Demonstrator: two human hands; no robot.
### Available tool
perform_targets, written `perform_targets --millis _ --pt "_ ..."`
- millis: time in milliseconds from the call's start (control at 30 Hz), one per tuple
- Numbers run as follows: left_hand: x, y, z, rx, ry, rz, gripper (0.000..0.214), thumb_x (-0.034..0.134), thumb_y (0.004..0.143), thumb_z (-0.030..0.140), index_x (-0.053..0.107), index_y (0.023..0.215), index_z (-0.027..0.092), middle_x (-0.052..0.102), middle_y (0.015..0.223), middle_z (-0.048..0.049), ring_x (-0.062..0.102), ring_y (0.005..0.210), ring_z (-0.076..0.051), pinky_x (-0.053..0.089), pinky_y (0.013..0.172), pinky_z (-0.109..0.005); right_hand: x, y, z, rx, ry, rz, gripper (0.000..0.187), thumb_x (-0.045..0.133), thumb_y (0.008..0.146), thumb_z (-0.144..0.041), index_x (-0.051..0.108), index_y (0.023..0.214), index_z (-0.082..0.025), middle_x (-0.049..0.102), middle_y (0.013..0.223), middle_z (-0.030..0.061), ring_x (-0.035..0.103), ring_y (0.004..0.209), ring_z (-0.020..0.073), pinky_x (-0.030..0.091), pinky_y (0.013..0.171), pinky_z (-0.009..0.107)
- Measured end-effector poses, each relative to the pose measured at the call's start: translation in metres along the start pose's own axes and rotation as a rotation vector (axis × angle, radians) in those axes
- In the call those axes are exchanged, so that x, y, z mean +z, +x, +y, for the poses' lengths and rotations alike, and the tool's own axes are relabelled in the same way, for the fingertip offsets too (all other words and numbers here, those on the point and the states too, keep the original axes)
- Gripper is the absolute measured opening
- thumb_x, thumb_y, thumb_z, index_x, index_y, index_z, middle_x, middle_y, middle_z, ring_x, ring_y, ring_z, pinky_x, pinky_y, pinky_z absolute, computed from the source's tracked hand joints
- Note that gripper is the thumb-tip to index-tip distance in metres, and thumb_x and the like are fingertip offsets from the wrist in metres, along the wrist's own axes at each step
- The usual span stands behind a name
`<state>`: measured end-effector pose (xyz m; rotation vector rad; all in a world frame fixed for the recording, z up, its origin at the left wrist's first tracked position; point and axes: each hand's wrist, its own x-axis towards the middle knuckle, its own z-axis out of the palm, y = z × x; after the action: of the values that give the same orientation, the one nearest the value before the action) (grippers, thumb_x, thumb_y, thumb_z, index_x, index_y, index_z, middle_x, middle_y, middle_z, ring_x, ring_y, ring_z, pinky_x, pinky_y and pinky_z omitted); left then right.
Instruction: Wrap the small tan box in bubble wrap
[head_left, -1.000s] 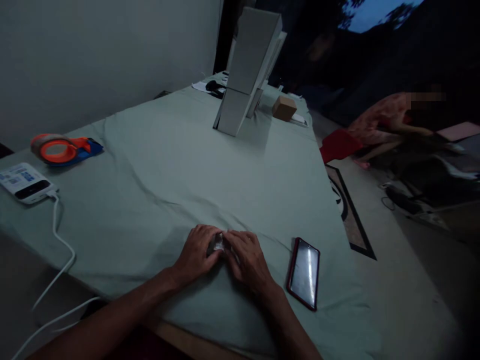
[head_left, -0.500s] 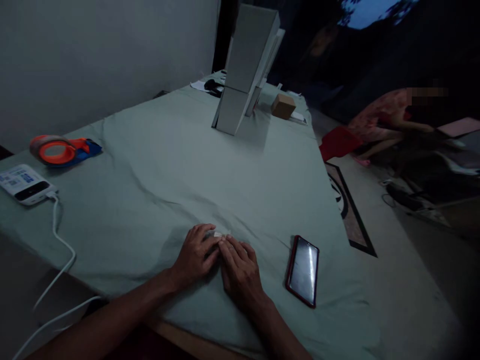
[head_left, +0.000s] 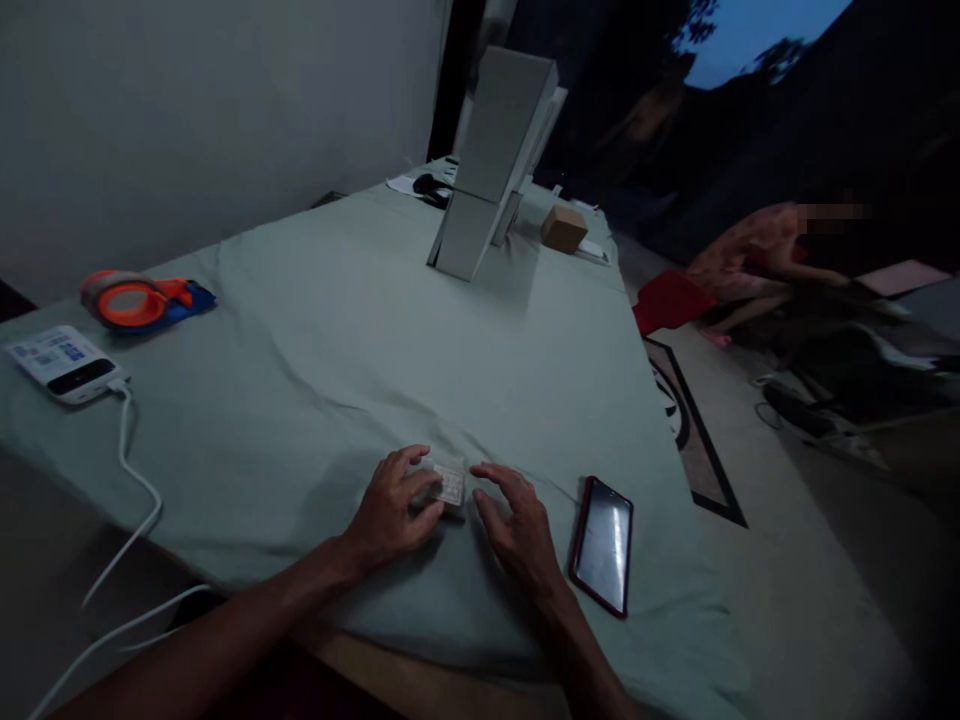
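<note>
A small, flat packet with a pale printed label [head_left: 451, 486] lies near the front of the cloth-covered table [head_left: 352, 330]. My left hand [head_left: 391, 508] grips its left side, with the thumb and fingers over that edge covering part of it. To the right of the packet is my right hand [head_left: 519, 525], its fingers apart and holding nothing. A narrow gap separates its fingertips from the packet. Further right, a smartphone in a dark red case [head_left: 602, 545] rests face up. The label's print is too small to read.
An orange and blue tape dispenser [head_left: 142, 302] and a white power bank with a cable [head_left: 71, 365] sit at the left. Tall white boxes [head_left: 491, 160] and a brown carton [head_left: 564, 229] stand at the far end. A person [head_left: 750, 255] sits beyond the table's right side.
My right hand has come off the packet and shifted right, its fingers opening. The packet's label now shows. My left hand stays at the packet. The view has shifted slightly.
</note>
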<state>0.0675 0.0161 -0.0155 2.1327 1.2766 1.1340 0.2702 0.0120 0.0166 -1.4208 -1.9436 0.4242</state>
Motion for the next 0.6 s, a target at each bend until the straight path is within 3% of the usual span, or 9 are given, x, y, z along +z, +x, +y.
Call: perform_targets --millis 267,433,600 --pt "-0.006 -0.007 0.006 0.019 0.054 0.005 0.022 0.057 0.082 0.017 0.064 0.102 0.021 0.058 0.108 -0.0093 0.055 0.1 -0.023 0.049 0.087 -0.04 0.002 0.017 0.014 0.093 0.026 -0.026 0.024 0.054 0.084 -0.026 0.065 0.104 -0.023 0.068 0.102 0.0077 0.062 0.093 0.0233 0.048 0.085 0.04" --pt "-0.001 0.001 0.015 0.075 0.192 -0.081 0.021 0.056 0.084 0.017 0.063 0.104 0.02 0.056 0.094 -0.0077 0.052 0.088 -0.023 0.048 0.076 -0.036 0.01 0.056 0.029 0.243 0.069 -0.201 0.02 0.057 0.08 -0.032 0.07 0.09 -0.02 0.069 0.089 0.0069 0.059 0.076 0.02 0.046 0.073 0.035" --pt "0.002 0.004 0.01 0.082 0.24 -0.118 0.013 0.055 0.086 0.017 0.064 0.096 0.021 0.053 0.088 -0.0052 0.049 0.082 -0.02 0.044 0.072 -0.033 0.024 0.081 0.033 0.228 0.173 -0.336 0.012 0.061 0.074 -0.026 0.069 0.071 -0.018 0.065 0.067 0.001 0.056 0.064 0.0158 0.041 0.06 0.027"
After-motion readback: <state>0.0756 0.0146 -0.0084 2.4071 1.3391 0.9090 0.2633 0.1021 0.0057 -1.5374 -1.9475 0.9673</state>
